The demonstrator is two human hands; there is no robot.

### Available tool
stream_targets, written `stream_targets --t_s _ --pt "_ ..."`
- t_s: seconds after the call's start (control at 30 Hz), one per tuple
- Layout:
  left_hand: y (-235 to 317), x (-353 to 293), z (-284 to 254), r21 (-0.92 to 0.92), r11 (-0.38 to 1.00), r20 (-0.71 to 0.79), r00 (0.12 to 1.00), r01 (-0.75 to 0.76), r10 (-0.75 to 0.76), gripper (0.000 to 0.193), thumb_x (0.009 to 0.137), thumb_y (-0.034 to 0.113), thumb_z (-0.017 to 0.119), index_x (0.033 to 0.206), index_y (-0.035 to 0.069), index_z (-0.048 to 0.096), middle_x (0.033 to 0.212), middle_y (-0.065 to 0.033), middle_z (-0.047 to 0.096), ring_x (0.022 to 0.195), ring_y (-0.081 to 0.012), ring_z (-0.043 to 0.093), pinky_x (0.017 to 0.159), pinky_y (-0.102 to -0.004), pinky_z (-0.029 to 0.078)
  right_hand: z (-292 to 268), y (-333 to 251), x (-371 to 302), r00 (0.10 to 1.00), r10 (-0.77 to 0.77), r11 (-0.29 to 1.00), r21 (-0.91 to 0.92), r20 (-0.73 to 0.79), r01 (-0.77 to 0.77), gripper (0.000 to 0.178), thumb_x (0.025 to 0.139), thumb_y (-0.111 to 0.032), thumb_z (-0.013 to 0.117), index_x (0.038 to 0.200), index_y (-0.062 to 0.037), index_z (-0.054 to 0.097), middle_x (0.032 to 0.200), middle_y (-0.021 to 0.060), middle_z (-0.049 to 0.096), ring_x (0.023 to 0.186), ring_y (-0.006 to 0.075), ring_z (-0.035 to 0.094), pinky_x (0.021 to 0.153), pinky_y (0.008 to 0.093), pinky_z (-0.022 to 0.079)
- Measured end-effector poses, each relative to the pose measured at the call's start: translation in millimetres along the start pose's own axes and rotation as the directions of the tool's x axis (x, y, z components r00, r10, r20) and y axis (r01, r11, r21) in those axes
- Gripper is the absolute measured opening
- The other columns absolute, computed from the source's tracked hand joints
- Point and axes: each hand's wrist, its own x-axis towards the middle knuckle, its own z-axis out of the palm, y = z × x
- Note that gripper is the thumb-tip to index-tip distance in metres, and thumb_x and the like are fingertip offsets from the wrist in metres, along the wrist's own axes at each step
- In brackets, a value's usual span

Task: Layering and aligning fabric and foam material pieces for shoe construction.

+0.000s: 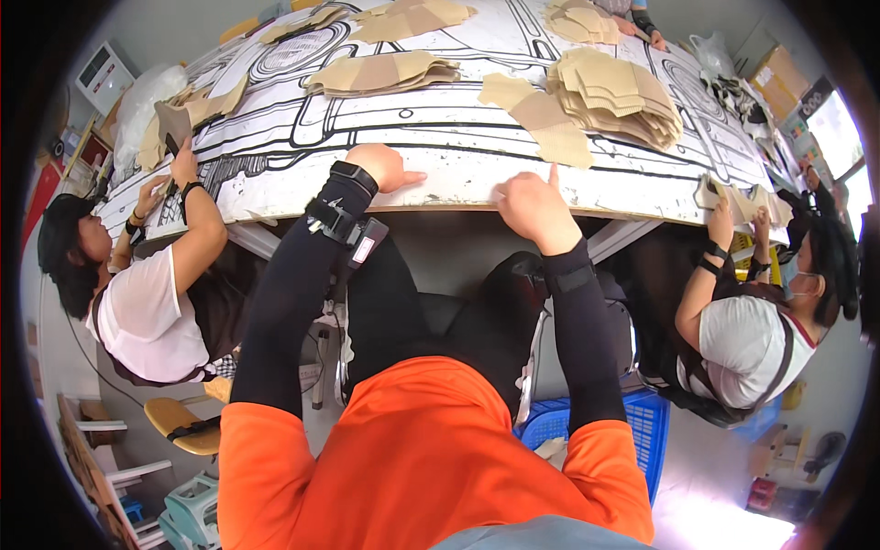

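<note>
White line-drawn table [440,156] with stacks of tan cardboard cutouts [610,96] and loose pieces [541,124].

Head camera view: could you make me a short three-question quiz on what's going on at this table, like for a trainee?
1. True or false: the left hand lies flat on the table, holding nothing.
2. Which lies nearest the right hand? A) the single tan cut piece B) the blue crate C) the yellow stool
3. How many co-workers sit at the table's ends, beside the person?

Key: 1 true. 2 A. 3 two, one on each side, both handling tan pieces.
</note>
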Motion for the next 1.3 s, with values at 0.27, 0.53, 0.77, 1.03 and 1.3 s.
stream_targets --t_s 0.27,0.53,0.77,1.03,1.3 --pt "51.7 -4.9 83.1 -0.162 0.983 -0.740 0.648 0.091 -0.182 0.064 0.099 0.054 0.057 0.114 -0.008 0.067 0.110 -0.0293 0.068 0.111 -0.0429 0.063 0.091 -0.0514 0.053 70.8 -14.2 -59.9 0.863 0.174 0.985 0.092 -0.474 -0.148 0.075 0.079 -0.004 0.066 0.150 -0.0243 0.051 0.153 0.0189 0.045 0.149 0.0397 0.035 0.115 0.0778 0.016" --pt "37.9 33.7 -31.1 0.105 0.940 -0.400 0.851 -0.325 0.339 0.039 0.109 0.033 0.039 0.137 0.019 0.062 0.101 -0.0206 0.074 0.096 -0.0409 0.070 0.086 -0.0491 0.056 -7.9 44.9 -31.6 0.977 0.197 0.974 0.130 -0.084 -0.185 0.064 0.087 -0.012 0.061 0.150 -0.0115 0.049 0.114 0.0136 0.070 0.116 0.0330 0.063 0.112 0.0739 0.031" --pt "175.8 -17.6 37.7 -0.025 0.997 -0.532 0.845 -0.075 0.050 0.090 0.093 0.071 0.055 0.161 0.014 0.035 0.152 -0.0396 0.040 0.147 -0.0512 0.035 0.115 -0.0584 0.037 62.7 54.0 -72.1 0.901 0.260 0.965 0.048 -0.347 -0.260 0.087 0.080 -0.005 0.066 0.160 -0.0210 0.035 0.167 0.0107 0.030 0.156 0.0361 0.024 0.114 0.0785 0.021" --pt "142.2 -22.2 -29.8 -0.273 0.951 -0.121 0.986 -0.142 0.113 0.094 0.097 0.074 0.045 0.162 0.008 0.028 0.137 -0.0324 0.059 0.126 -0.0430 0.059 0.105 -0.0629 0.043 -9.9 49.7 -31.2 0.942 0.322 0.946 0.048 -0.090 -0.319 0.071 0.091 -0.013 0.054 0.160 -0.0225 0.038 0.124 0.0125 0.071 0.117 0.0322 0.066 0.110 0.0841 0.015" --pt "88.2 -54.8 7.0 -0.164 0.979 -0.246 0.966 -0.122 0.079 0.073 0.099 0.070 0.045 0.153 0.022 0.049 0.151 -0.0317 0.046 0.137 -0.0532 0.046 0.107 -0.0681 0.040 15.8 17.7 -18.1 0.940 0.342 0.924 -0.181 0.000 -0.337 0.056 0.096 -0.016 0.051 0.152 -0.0235 0.050 0.113 0.0262 0.072 0.116 0.0463 0.065 0.109 0.0850 0.013"
